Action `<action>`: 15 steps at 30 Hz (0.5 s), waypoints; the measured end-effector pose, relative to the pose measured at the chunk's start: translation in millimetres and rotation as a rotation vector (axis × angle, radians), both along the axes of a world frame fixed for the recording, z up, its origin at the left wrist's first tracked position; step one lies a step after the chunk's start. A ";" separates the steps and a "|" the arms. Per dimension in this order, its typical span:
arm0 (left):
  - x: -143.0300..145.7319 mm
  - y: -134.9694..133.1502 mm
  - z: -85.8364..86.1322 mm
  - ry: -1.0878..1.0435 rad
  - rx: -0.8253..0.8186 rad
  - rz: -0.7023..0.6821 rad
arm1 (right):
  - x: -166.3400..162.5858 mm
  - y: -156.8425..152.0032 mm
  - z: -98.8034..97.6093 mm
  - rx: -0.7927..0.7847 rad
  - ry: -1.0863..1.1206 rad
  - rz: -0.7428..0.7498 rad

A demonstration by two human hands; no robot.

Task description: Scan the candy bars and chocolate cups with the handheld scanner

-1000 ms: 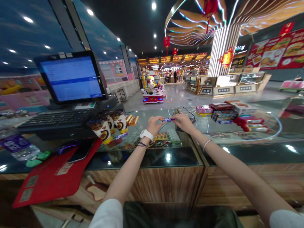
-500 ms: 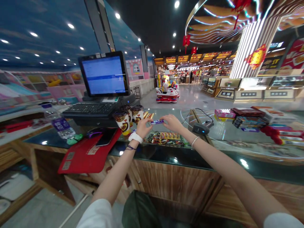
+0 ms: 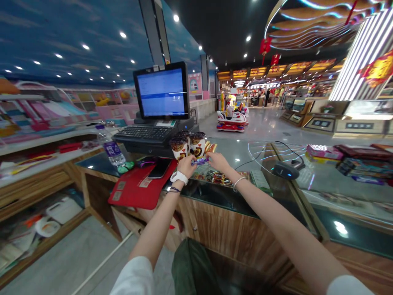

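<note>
A slim purple roll of candy [image 3: 200, 161], with pale lettering on its wrapper, is stretched level between my two hands above the glass counter. My left hand [image 3: 186, 166] pinches one end, and my right hand [image 3: 219, 162] pinches the other. Just behind the roll stand dark-lidded printed cups [image 3: 180, 146], very close to my left fingers. Gold-coloured packets [image 3: 211, 146] lie beside the cups, behind my right fingers. Under my hands, small colourful packets [image 3: 218, 178] show in or on the counter.
Left of my hands are a phone [image 3: 159, 169] on a red mat [image 3: 130, 189], a mouse [image 3: 147, 162], a water bottle [image 3: 113, 149] and a monitor [image 3: 162, 93] with keyboard [image 3: 143, 133]. To the right are a black scanner [image 3: 285, 170] and stacked boxes [image 3: 357, 159].
My view has turned left, so the counter things sit further right in the picture. Both hands have brought the candy roll leftward and closer to the cups, still gripping its ends.
</note>
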State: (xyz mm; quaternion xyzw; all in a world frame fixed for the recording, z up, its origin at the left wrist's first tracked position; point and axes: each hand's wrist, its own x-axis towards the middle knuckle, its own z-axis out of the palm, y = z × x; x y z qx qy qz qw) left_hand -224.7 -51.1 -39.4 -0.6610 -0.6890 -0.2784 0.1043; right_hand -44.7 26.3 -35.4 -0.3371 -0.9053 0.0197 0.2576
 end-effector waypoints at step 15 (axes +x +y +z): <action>-13.3 -7.5 -23.4 -0.064 -0.124 0.017 | -7.7 -16.4 -28.5 -0.116 -0.084 0.001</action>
